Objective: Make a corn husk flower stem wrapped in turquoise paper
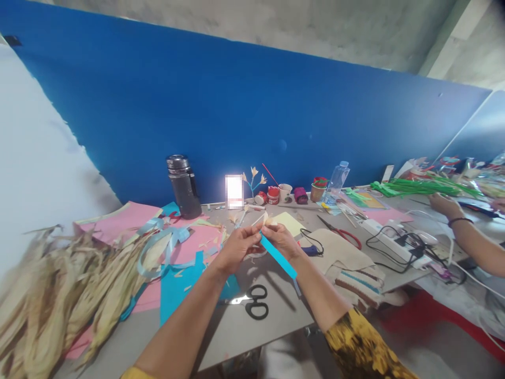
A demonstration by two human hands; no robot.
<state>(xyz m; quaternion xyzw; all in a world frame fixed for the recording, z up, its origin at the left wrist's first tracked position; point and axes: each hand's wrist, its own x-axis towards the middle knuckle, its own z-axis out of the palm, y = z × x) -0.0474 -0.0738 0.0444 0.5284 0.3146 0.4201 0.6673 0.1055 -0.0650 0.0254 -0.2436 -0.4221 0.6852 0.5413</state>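
Note:
Both hands meet above the middle of the table. My left hand (239,246) is closed, its thumb and fingers pinching the top end of a bright blue paper strip (278,256). Beside it, my right hand (282,241) is closed around the base of a small pale corn-husk flower (268,217), which pokes up between the fingertips. The strip slants down across my right wrist. How its end joins the flower is hidden by the fingers. Below the hands lie black-handled scissors (256,302), blades pointing left.
Dried corn husks (51,295) heap at left, near blue ribbon (168,252) and pink paper (122,218). A dark thermos (183,187) and water bottle (338,181) stand behind. Red-handled pliers or scissors (343,231), cloth (347,258) and a power strip (394,245) sit right, near another person's hand (444,205).

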